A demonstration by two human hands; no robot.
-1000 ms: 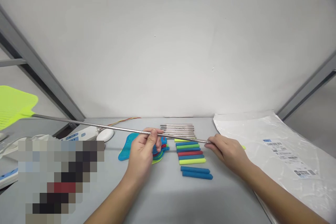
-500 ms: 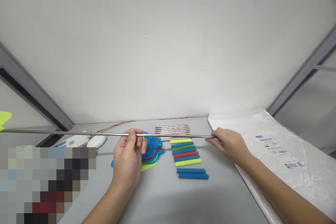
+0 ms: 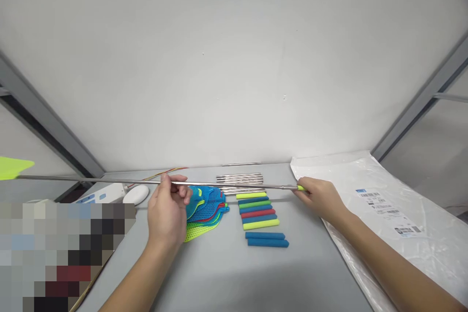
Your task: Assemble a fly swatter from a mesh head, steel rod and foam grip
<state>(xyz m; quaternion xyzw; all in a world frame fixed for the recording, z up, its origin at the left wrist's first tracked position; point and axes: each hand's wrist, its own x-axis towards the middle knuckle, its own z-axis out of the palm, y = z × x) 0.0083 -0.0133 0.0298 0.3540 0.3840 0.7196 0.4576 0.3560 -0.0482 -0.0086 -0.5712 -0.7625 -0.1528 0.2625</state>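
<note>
A telescopic fly swatter with a thin metal rod (image 3: 226, 185) stretches level across the view above the table. Its yellow-green head (image 3: 14, 167) is cut off by the left edge. My right hand (image 3: 316, 197) is closed round the yellow-green handle, of which only a short tip shows. Around the middle of the rod, my left hand (image 3: 168, 209) has its thumb and curled fingers loosely closed. Beneath the rod lie stacked mesh swatter heads (image 3: 208, 204) in blue, red, green and yellow, partly hidden by my left hand. Several coloured handle tubes (image 3: 259, 214) lie in a row.
Several metal rods (image 3: 239, 178) lie behind the tubes, and one more rod (image 3: 241, 164) is by the wall. Two blue tubes (image 3: 266, 239) lie nearer me. A white plastic bag (image 3: 351, 234) covers the right side. At left are a power strip (image 3: 104, 194) and a white oval object (image 3: 136, 195).
The swatter head has come further into view from the left. My left hand has moved left, its grip looser. The handle's yellow-green tip now shows at my right hand.
</note>
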